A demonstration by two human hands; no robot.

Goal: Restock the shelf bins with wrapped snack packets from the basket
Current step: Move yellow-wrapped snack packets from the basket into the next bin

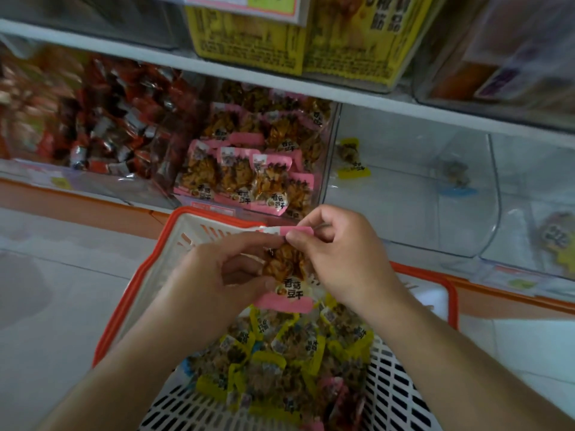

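i am holding one pink-edged clear plastic snack packet (pixel 284 269) with brown dried pieces inside, just above the far rim of the white slatted plastic basket with the orange rim (pixel 404 399). it is looking light and floppy to me, a thin glossy film that is probably slippery over the lumpy middle, so i am judging the flat sealed pink strips at the two ends to be the surest places to take it, not the bulging centre.

my right hand (pixel 339 259) is curling its thumb and forefinger into a pinch on the far pink strip, with the other fingers folding loosely behind. my left hand (pixel 217 275) is half closing round the near side of the same packet, thumb lying by the round label and fingers pressing from the left. neither hand is spreading wide; both are gripping this one packet.

below the packet, the basket is carrying a heap of yellow-edged snack packets (pixel 280 346) with a few pink ones among them. beyond the basket, the clear shelf bin (pixel 326 144) of matching pink packets is looking nearly full. to the right of that bin, another clear bin (pixel 413 169) is holding only a single yellow packet (pixel 353 160), so i am judging most of the restocking to be ahead of me.
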